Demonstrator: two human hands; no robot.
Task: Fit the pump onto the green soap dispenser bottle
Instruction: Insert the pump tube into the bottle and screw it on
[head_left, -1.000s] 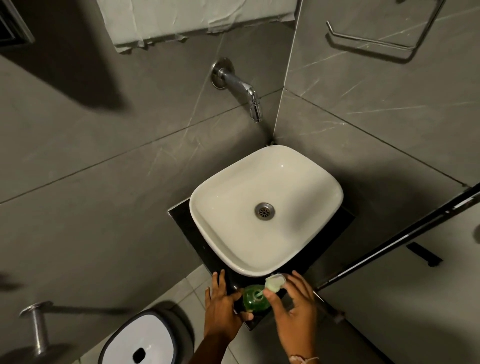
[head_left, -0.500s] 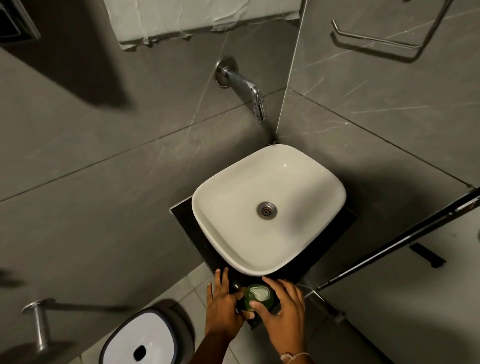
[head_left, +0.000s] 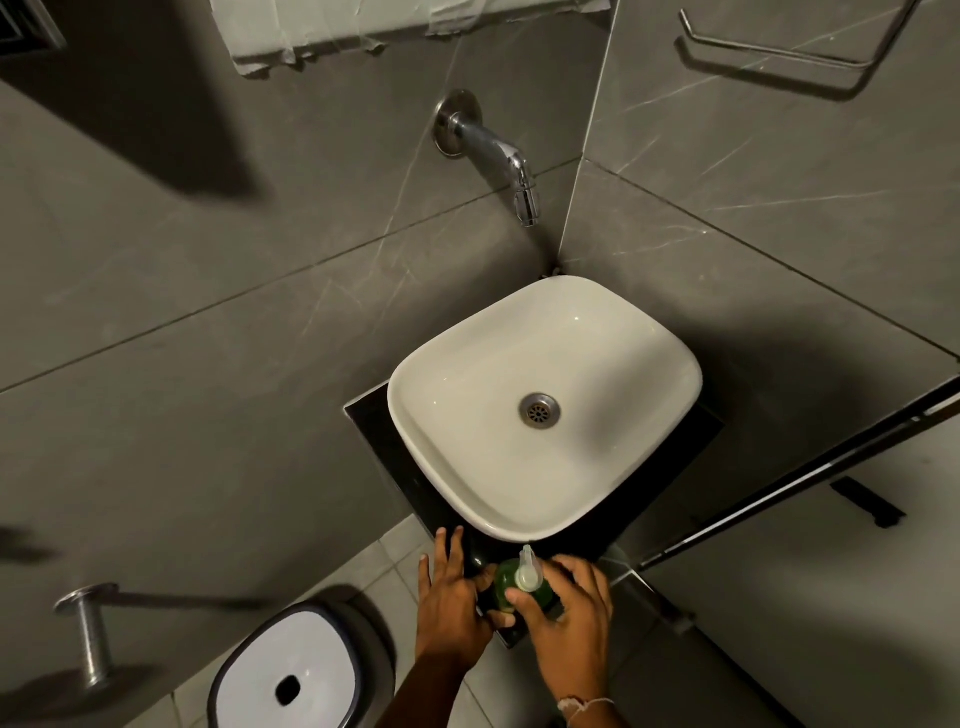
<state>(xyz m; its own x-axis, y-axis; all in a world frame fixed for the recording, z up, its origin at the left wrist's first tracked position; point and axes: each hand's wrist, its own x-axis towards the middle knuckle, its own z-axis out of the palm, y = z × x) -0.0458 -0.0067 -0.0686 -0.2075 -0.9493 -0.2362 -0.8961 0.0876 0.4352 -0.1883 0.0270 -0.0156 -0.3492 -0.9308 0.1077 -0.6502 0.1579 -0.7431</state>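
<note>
Compared with 1 second earlier, the pale translucent plastic pump (head_left: 529, 570) is now sitting on the round green soap dispenser bottle (head_left: 506, 583), just in front of the white ceramic basin (head_left: 613, 499); I am judging it seated, perhaps not tightened. My left hand (head_left: 452, 597) is clasping the bottle's side. My right hand (head_left: 569, 623) is curling around it, fingers (head_left: 519, 603) touching the pump collar.

Dim, heavy shadows — wide-angle edge distortion
</note>
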